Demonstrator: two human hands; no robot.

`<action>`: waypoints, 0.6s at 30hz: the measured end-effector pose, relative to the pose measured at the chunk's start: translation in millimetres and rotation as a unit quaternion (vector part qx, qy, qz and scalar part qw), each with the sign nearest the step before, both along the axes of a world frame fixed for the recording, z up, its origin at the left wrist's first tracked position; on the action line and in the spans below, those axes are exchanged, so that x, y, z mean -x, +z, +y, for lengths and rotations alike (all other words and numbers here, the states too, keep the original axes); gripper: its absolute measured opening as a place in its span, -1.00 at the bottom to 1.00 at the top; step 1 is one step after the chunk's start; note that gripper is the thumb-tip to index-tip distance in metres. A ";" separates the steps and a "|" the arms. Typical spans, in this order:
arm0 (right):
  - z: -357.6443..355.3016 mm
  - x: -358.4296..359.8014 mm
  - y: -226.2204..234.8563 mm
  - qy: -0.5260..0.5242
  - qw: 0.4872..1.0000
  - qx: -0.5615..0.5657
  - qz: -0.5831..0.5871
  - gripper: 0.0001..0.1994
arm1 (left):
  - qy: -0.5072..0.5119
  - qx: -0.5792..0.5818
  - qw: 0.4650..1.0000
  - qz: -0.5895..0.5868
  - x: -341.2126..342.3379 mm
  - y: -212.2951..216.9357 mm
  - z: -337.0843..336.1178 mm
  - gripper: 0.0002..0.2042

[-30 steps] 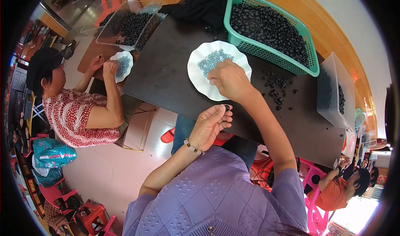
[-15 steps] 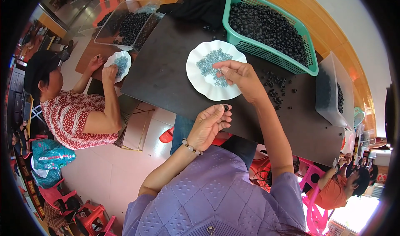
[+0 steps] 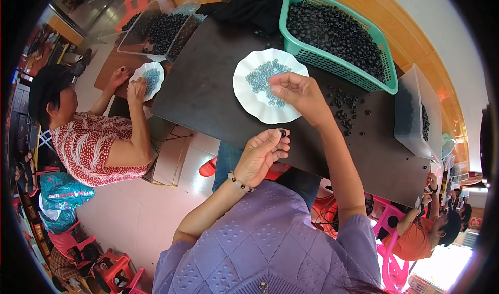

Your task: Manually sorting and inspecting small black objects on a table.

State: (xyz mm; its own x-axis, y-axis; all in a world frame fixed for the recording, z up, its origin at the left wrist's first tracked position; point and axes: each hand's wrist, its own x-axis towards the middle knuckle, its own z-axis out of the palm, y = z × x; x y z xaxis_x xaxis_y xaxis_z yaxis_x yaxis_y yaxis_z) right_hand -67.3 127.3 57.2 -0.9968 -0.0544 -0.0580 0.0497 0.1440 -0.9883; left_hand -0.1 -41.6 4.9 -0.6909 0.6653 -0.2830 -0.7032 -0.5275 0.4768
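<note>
My left hand (image 3: 262, 154) hovers at the near edge of the dark table (image 3: 208, 91), pinching a small black ring (image 3: 283, 133) between thumb and fingertips. My right hand (image 3: 299, 94) reaches over the white scalloped plate (image 3: 247, 99), fingers pinched among the small pale blue-grey pieces (image 3: 262, 76) heaped on it. Whether it holds one is too small to tell. Loose black rings (image 3: 345, 115) lie scattered on the table right of that hand.
A green basket (image 3: 291, 37) full of black rings stands at the back. A clear bin (image 3: 408, 117) sits at the right, clear trays (image 3: 156, 29) at the far left. A person in a red patterned top (image 3: 99, 148) works at a second white plate (image 3: 148, 81). Red stools stand below.
My right hand has moved from the plate's near right rim up over the heap of pale pieces. My left hand has kept the black ring, nearly still.
</note>
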 end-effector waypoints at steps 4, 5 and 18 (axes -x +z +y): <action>5.3 2.0 2.6 -0.010 0.985 -0.159 0.065 -0.81 | -0.003 -0.002 1.000 0.001 0.4 1.7 -0.2 -0.74; 6.8 1.9 4.6 -0.007 0.968 -0.242 0.071 -0.83 | -0.003 -0.002 1.000 0.000 0.7 1.5 -0.3 -0.74; 13.8 -0.8 -4.0 -0.030 0.854 -0.474 0.214 -0.83 | -0.010 0.000 1.000 0.005 2.4 1.9 0.0 -0.72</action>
State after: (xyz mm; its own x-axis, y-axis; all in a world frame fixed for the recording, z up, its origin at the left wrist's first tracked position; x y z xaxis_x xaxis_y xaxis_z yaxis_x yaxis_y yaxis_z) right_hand -66.4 141.1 53.3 -0.9368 -0.1333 0.3234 -0.2518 0.8987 -0.3590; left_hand -2.5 -41.6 6.8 -0.6805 0.6784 -0.2769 -0.7087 -0.5134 0.4838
